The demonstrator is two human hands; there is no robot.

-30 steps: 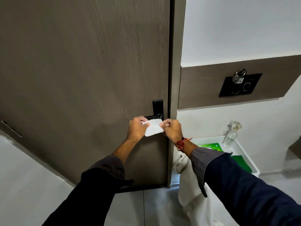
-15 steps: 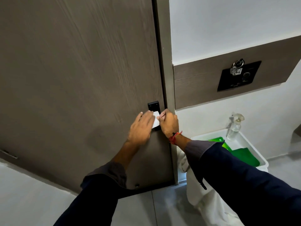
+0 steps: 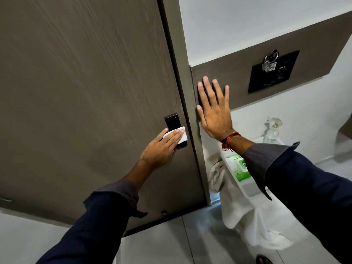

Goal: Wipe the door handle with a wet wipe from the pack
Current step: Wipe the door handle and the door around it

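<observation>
Could not see the lever of the door handle (image 3: 172, 121), covered by the wet wipe (image 3: 181, 137) under straight fingers of the left hand (image 3: 162, 148) at the right edge of the door (image 3: 85, 92). Found the right hand (image 3: 214, 114) flat on the wall panel (image 3: 238, 77), fingers spread, empty. Glimpsed the wipe pack (image 3: 238, 168) half behind the right sleeve (image 3: 266, 161).

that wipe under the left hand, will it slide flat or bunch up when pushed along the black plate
Probably floppy: the wet wipe lies flat on the black plate under the left hand, fingers straight. It looks thin and light, so it may bunch or fold when pushed.
</observation>
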